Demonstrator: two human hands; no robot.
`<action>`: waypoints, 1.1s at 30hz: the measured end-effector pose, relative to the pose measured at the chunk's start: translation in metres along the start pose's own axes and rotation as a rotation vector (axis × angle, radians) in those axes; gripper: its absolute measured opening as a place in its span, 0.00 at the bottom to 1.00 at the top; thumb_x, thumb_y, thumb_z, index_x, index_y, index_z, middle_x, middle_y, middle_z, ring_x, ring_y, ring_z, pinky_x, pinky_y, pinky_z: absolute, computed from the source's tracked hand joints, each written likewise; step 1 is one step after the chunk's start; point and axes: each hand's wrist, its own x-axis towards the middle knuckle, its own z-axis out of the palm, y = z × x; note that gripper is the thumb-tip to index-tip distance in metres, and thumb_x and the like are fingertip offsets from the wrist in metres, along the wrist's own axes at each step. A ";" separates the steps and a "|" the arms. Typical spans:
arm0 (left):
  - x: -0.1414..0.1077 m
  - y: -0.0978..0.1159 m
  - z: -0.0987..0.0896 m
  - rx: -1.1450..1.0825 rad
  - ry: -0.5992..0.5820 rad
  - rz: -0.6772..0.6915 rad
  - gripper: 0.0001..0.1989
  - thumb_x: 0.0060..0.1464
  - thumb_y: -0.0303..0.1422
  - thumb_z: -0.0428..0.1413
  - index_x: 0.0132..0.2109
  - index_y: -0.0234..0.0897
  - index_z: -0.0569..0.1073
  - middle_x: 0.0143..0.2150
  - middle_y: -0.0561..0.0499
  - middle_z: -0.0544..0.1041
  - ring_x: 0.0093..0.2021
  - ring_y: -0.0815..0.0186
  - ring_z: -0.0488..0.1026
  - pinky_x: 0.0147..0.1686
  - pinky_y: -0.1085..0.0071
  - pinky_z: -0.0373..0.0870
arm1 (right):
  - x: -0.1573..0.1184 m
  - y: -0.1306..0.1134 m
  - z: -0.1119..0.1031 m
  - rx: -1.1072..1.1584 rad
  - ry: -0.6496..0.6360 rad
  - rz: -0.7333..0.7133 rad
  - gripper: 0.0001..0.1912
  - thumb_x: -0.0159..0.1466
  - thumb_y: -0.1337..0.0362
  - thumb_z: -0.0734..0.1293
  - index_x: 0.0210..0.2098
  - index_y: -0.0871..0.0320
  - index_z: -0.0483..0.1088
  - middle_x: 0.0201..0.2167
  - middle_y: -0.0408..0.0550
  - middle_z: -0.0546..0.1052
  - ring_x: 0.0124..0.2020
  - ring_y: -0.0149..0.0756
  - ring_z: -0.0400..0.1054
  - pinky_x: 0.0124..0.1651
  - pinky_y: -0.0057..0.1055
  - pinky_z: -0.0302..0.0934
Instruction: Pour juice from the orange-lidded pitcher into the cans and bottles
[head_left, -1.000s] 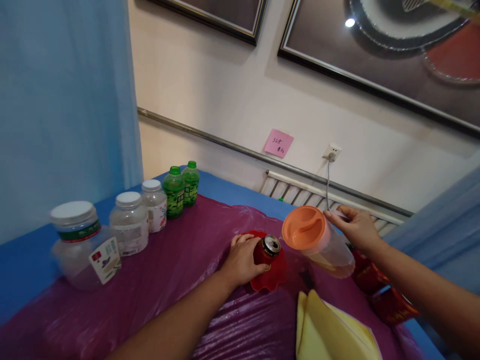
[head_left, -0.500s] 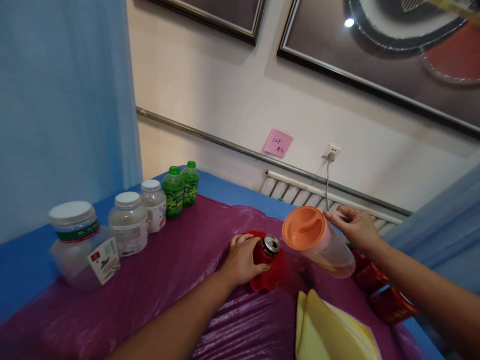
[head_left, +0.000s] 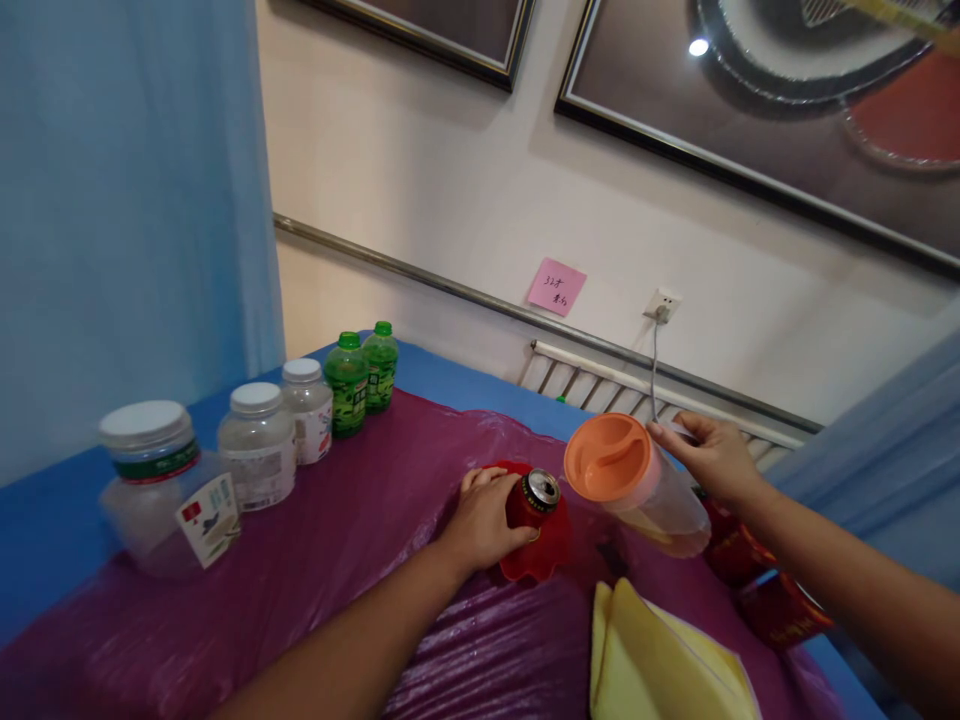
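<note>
My left hand [head_left: 486, 520] is wrapped round a red drink can [head_left: 531, 502] with an opened top. Beneath the can lies a red scalloped mat or dish [head_left: 553, 550]; its exact shape is partly hidden. To the right, my right hand [head_left: 709, 455] grips the handle of a clear plastic pitcher [head_left: 667, 510] with an orange lid [head_left: 609, 458]. The pitcher is tilted left, its lid beside the can's top, and some pale liquid lies along its lower side. Whether liquid is flowing into the can is hard to make out.
A folded yellow cloth [head_left: 660, 660] lies in front on the purple plastic sheet [head_left: 360, 520]. Red cans [head_left: 784, 610] stand at the right. Clear jars [head_left: 259, 450] with white lids and two green bottles [head_left: 347, 390] line the left. Behind are a radiator [head_left: 592, 388] and a plugged-in cord [head_left: 655, 365].
</note>
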 end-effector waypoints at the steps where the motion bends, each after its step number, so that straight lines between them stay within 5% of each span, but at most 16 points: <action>1: 0.000 0.000 0.000 0.000 0.001 0.000 0.35 0.40 0.44 0.71 0.57 0.43 0.74 0.59 0.45 0.76 0.63 0.45 0.66 0.65 0.51 0.55 | 0.000 0.000 0.000 -0.005 0.003 -0.004 0.29 0.59 0.40 0.69 0.19 0.53 0.56 0.19 0.37 0.51 0.21 0.28 0.45 0.23 0.30 0.41; 33: 0.000 0.000 0.001 0.008 -0.008 0.018 0.35 0.42 0.42 0.71 0.58 0.41 0.74 0.59 0.44 0.77 0.63 0.45 0.67 0.65 0.51 0.54 | -0.001 0.002 -0.001 -0.020 0.007 -0.027 0.29 0.60 0.40 0.69 0.19 0.53 0.56 0.18 0.37 0.51 0.21 0.28 0.46 0.22 0.30 0.42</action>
